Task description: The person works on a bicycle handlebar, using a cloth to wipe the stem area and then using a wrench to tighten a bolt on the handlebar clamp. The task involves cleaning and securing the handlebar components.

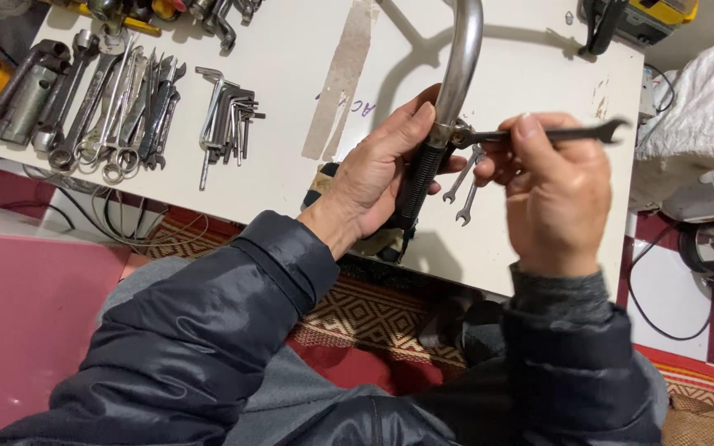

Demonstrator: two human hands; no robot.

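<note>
My left hand (382, 165) grips a curved chrome handlebar (464, 58) at its black ribbed grip (419, 177), holding it above the white table (291, 83). A dark open-ended wrench (572, 132) lies across the bar just above the grip, and my right hand (551, 194) is closed on its shaft. The wrench's jaw sits on a fitting where the chrome meets the grip. Two small wrenches (464, 186) lie on the table under the bar.
A row of spanners and socket tubes (101, 103) lies at the table's left, with a bunch of hex keys (225, 116) beside it. A strip of tape (340, 78) runs down the tabletop. A yellow and black tool (638, 16) sits at the far right corner.
</note>
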